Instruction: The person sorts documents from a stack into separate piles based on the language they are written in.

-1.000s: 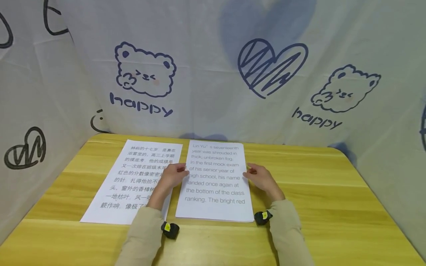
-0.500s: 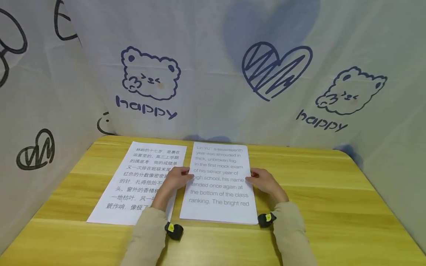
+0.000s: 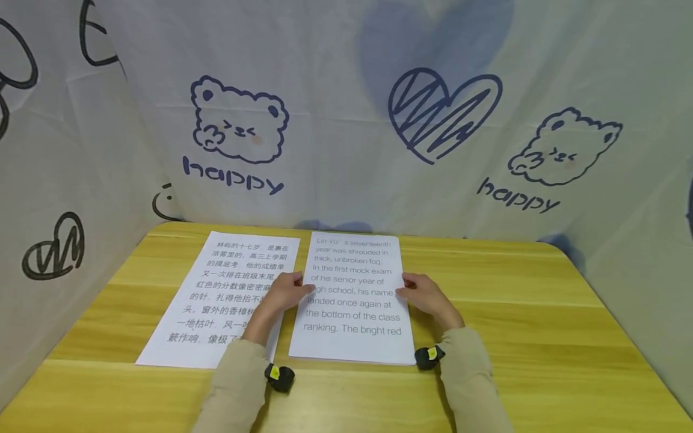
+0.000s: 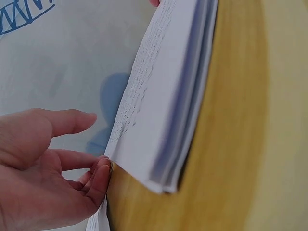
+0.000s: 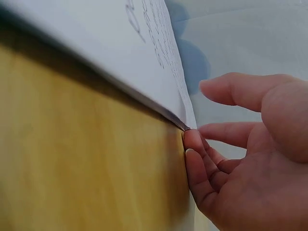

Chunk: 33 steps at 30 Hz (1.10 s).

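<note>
A stack of paper (image 3: 352,346) printed in large English text lies at the middle of the table, its layered edges visible in the left wrist view. My left hand (image 3: 284,293) touches its left edge with bent fingertips, the thumb tip over the margin. At the right edge, my right hand (image 3: 425,294) mirrors it, fingertips against the sheets. Both wrist views show the thumbs apart from the page, so neither hand pinches it. Left of the stack lies a sheet (image 3: 178,352) of Chinese print, partly covered by the left hand and forearm.
The yellow wood-grain table (image 3: 514,361) spreads to both sides and in front of the papers. A white cloth (image 3: 335,150) with bear and heart drawings hangs behind it. Each wrist wears a small black device (image 3: 280,377).
Both thumbs have come slightly further over the stack's margins. The hands stay at its two side edges. The whole view has shifted a little with the head.
</note>
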Motion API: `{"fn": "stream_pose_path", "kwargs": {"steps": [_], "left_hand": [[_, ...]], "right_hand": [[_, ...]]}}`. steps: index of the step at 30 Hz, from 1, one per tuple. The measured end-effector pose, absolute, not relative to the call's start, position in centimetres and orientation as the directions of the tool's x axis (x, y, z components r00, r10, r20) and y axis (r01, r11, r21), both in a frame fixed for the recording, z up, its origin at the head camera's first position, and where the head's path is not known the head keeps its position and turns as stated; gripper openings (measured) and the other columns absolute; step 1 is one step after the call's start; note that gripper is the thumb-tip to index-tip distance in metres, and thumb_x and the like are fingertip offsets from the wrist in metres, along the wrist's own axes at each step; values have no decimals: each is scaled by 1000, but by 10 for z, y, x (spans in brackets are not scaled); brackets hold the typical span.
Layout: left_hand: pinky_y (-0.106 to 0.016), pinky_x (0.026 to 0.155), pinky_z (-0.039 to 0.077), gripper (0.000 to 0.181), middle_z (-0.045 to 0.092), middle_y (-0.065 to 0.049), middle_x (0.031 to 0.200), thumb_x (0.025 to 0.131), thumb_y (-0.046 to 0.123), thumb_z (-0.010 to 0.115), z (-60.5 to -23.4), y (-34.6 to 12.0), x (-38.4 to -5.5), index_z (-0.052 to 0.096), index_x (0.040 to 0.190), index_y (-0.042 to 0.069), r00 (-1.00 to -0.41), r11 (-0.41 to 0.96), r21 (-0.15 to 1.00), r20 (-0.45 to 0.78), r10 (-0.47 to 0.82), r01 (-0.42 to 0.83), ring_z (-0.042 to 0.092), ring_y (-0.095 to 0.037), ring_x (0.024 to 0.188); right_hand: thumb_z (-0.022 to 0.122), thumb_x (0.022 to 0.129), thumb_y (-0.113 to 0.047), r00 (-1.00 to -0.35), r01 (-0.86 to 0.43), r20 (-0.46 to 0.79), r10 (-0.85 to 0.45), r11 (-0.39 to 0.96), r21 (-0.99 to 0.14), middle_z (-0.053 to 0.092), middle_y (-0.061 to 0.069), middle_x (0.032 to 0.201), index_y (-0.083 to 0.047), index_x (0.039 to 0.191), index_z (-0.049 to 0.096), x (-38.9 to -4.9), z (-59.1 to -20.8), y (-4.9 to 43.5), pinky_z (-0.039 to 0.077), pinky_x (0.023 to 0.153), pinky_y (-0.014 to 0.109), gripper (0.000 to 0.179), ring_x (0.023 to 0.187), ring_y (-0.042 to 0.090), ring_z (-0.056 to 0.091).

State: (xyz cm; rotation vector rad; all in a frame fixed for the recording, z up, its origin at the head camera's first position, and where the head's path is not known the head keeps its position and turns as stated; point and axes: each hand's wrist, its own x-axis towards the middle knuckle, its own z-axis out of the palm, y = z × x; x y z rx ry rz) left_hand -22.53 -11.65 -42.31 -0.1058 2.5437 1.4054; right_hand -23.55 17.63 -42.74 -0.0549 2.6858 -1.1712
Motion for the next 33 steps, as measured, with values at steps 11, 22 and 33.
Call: {"fn": "stream_pose_path", "kwargs": {"steps": [11,22,33], "left_hand": [[-44,101,41,53,48,-27,136,95,18,57,-423,-118,-224,44,139,-9,-959,489,846,-278,59,-215,50,-33,118],[-45,107,35,57,38,-24,146,95,18,57,-423,-120,-225,37,144,-5,-957,464,860,-279,82,-211,43,-34,128],[-31,79,46,47,55,-17,117,94,14,57,-425,-118,-224,50,139,1,-977,415,889,-213,7,-191,54,-24,94]], "right_hand": [[57,93,-10,-975,80,-196,-102,663,-745,57,17,113,7,137,48,-236,-430,177,40,86,40,48,100,30,48],[58,94,-12,-974,91,-199,-112,607,-790,55,18,118,0,141,47,-235,-428,181,40,90,42,50,104,32,48],[59,95,-15,-978,143,-204,-48,558,-817,56,20,122,-3,144,43,-234,-425,184,45,80,35,53,101,31,51]]}}
